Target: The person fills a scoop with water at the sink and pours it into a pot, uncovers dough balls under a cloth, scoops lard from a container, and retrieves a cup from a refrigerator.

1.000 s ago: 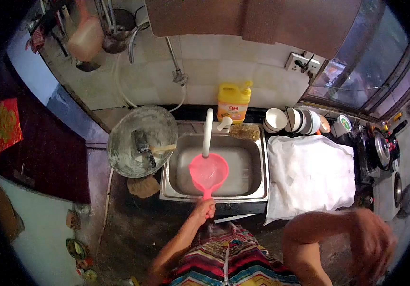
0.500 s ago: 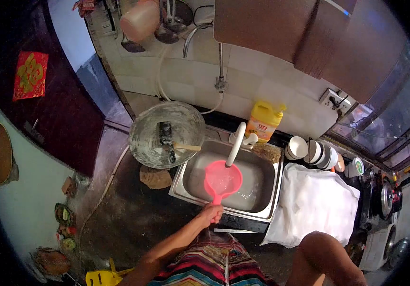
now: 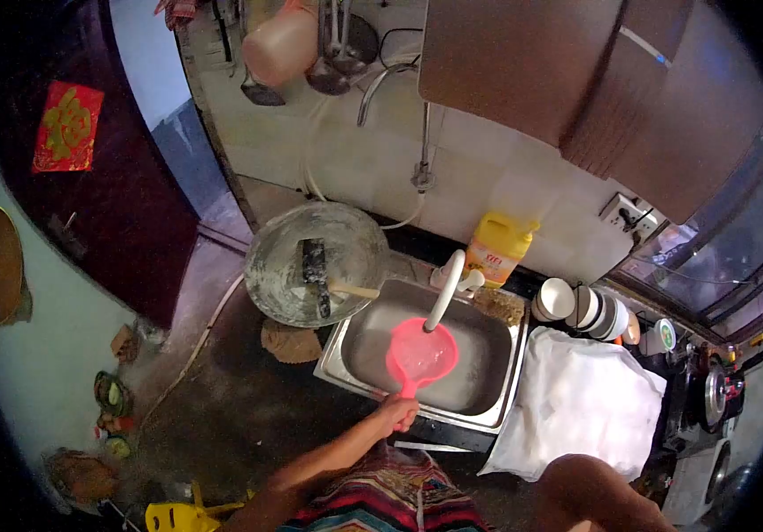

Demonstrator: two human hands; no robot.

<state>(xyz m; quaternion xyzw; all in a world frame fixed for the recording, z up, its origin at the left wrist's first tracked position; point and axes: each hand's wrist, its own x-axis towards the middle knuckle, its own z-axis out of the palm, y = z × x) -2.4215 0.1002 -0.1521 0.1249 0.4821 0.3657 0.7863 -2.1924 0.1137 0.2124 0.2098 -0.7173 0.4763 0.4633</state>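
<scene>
My left hand (image 3: 395,414) is closed around the handle of a pink plastic water dipper (image 3: 420,359), near the front edge of the steel sink (image 3: 507,381). The dipper's bowl sits over the basin, right under the spout of a white faucet (image 3: 449,288). Some water shows in the dipper, though whether the faucet is running I cannot tell. Only my bent right arm (image 3: 590,492) shows at the bottom right; its hand is out of sight.
Left of the sink sits a large metal basin (image 3: 266,284) holding a black brush-like thing (image 3: 314,266) and a wooden handle. A yellow jug (image 3: 498,244) stands behind the faucet. White cloth (image 3: 585,399) lies to the right, before stacked bowls (image 3: 554,300).
The whole view has shifted, so the scene sits slightly lower. My left hand keeps its grip on the dipper under the faucet. My right arm has dropped lower in view.
</scene>
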